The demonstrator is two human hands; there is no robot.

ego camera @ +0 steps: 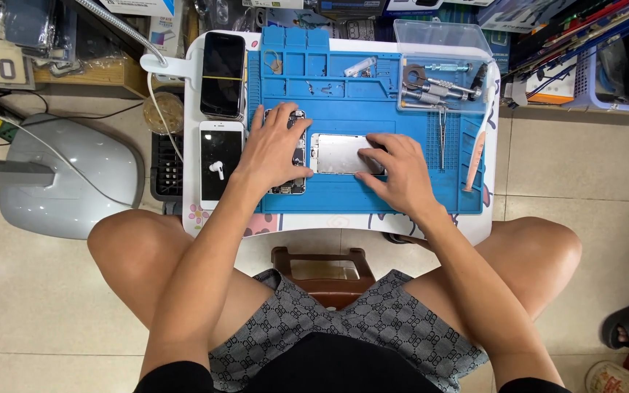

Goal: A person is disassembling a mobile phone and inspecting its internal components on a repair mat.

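Observation:
An opened phone body (297, 156) lies on a blue repair mat (343, 196), and my left hand (274, 149) rests flat on top of it, covering most of it. To its right lies the detached screen panel (336, 154), silver back up. My right hand (394, 171) presses on the panel's right end with fingers bent over its edge. The two parts lie side by side, touching or nearly so.
A black phone (222, 73) and a white phone with a lit screen (220, 161) lie left of the mat. Screwdrivers (438, 87), tweezers (442, 135) and an orange-handled tool (475, 156) sit at the right. A clear box (442, 35) and clutter stand behind. A lamp base (74, 175) is on the floor.

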